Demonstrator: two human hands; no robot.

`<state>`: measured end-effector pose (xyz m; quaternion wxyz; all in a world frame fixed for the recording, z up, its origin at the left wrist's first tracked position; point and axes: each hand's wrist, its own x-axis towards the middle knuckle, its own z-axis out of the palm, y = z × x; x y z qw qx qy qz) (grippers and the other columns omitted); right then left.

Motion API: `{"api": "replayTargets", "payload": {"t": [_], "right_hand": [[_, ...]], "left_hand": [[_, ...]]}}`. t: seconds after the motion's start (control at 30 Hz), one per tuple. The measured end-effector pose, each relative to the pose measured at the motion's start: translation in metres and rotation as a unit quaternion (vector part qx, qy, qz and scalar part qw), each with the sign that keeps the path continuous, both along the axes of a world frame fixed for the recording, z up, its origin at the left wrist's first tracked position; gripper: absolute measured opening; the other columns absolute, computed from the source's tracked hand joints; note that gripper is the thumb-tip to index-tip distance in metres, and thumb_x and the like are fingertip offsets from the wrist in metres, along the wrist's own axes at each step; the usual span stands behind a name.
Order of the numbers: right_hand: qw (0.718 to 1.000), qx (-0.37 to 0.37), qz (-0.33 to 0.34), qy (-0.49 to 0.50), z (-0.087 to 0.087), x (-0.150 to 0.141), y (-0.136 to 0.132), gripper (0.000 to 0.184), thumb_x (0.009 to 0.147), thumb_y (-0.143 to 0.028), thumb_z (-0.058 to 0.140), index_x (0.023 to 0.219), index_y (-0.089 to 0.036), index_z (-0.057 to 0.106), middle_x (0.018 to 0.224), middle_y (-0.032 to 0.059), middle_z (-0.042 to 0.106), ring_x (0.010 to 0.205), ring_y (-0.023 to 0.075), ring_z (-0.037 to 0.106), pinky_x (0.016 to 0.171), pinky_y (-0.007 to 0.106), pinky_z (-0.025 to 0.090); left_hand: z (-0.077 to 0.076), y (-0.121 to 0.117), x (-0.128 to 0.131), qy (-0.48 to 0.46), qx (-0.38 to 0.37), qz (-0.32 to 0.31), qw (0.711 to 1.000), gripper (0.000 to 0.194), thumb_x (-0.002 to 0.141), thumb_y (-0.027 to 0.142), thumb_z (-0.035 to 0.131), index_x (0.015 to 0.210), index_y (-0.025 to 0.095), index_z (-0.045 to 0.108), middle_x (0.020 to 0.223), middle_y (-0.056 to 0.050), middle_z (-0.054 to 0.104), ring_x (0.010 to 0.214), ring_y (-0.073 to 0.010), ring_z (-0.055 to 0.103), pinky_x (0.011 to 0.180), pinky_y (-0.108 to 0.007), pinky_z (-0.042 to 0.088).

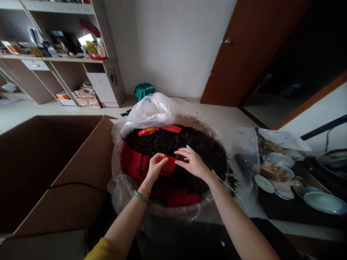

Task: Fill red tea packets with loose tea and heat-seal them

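Note:
My left hand (156, 167) pinches a small red packet (168, 166) between thumb and fingers, over a large plastic-lined container of dark, dry tea-like leaves (189, 137). My right hand (191, 161) hovers at the packet's right side, fingers spread, its thumb and forefinger close to the packet edge; I cannot tell if they touch it. A row of stacked red packets (134, 164) lies on the leaves to the left. Two filled-looking red packets (148, 131) rest at the far side. More red packets (184, 198) lie at the near rim, in shadow.
A big open cardboard box (73, 180) stands at left. Clear plastic liner (154, 110) bunches over the far rim. A white cable (233, 191) runs past my right forearm. At right are dishes and lids (324, 202). Behind are a shelf unit (108, 81), a green bin (143, 91) and a door (230, 54).

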<state>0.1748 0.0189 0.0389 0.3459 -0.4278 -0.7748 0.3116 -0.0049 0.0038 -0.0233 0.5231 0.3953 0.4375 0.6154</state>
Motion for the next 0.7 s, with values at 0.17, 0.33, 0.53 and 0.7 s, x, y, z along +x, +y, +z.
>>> {"api": "replayTargets", "payload": {"t": [0.17, 0.33, 0.53, 0.7], "right_hand": [[0.993, 0.029, -0.008, -0.116, -0.009, -0.019, -0.01, 0.009, 0.081, -0.025, 0.064, 0.087, -0.019, 0.068, 0.085, 0.0045, 0.068, 0.076, 0.016, 0.063, 0.072, 0.029, 0.05], [0.983, 0.06, -0.022, -0.175, -0.015, -0.019, -0.007, 0.012, 0.082, -0.019, 0.062, 0.071, -0.018, 0.066, 0.073, 0.0035, 0.063, 0.065, 0.0148, 0.059, 0.063, 0.026, 0.046], [0.988, 0.138, -0.028, -0.064, -0.003, -0.011, -0.007, 0.015, 0.087, -0.022, 0.057, 0.088, -0.02, 0.071, 0.082, 0.0039, 0.064, 0.074, 0.0146, 0.061, 0.071, 0.026, 0.049], [0.977, 0.113, 0.034, -0.176, -0.002, -0.012, -0.013, 0.011, 0.081, -0.018, 0.064, 0.085, -0.022, 0.074, 0.086, 0.0032, 0.063, 0.076, 0.0149, 0.059, 0.07, 0.027, 0.049]], "left_hand": [[0.0, -0.001, -0.002, -0.002, -0.006, -0.017, 1.0, 0.037, 0.059, 0.044, 0.079, 0.066, 0.015, 0.057, 0.057, 0.004, 0.058, 0.052, -0.0079, 0.05, 0.052, -0.019, 0.039], [-0.002, -0.002, -0.002, 0.018, 0.007, -0.054, 0.998, 0.035, 0.064, 0.045, 0.076, 0.069, 0.014, 0.059, 0.06, 0.003, 0.06, 0.055, -0.0083, 0.051, 0.055, -0.019, 0.04], [-0.008, -0.003, 0.001, 0.16, 0.049, -0.117, 0.979, 0.056, 0.056, 0.037, 0.082, 0.103, 0.015, 0.061, 0.09, -0.004, 0.067, 0.079, -0.0168, 0.06, 0.074, -0.027, 0.047], [-0.013, -0.001, 0.001, 0.27, 0.069, -0.117, 0.953, 0.045, 0.061, 0.037, 0.078, 0.098, 0.015, 0.064, 0.082, -0.001, 0.065, 0.072, -0.0133, 0.056, 0.067, -0.023, 0.044]]}}
